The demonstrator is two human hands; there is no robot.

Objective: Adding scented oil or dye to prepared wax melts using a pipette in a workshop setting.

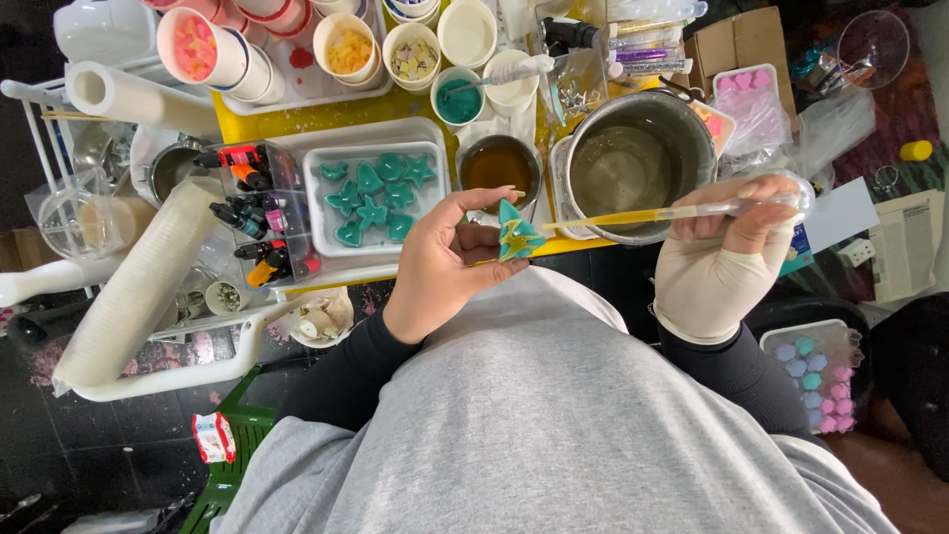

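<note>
My left hand (447, 259), bare, holds a small teal star-shaped piece (516, 235) with yellow marks between thumb and fingers, just above my grey shirt. My right hand (722, 259), in a pale glove, grips a clear plastic pipette (682, 211) filled with yellow liquid; its tip points left and touches the teal piece. Behind the hands stands a large steel pot (635, 163) of cloudy liquid and a small steel cup (498, 166) of amber liquid.
A white tray (318, 166) holds several teal shapes. Dye bottles (252, 213) sit in a clear box to the left, with a stack of white cups (138, 287) lying beside. Cups of coloured bits line the back. A box of pastel pieces (817, 374) lies low right.
</note>
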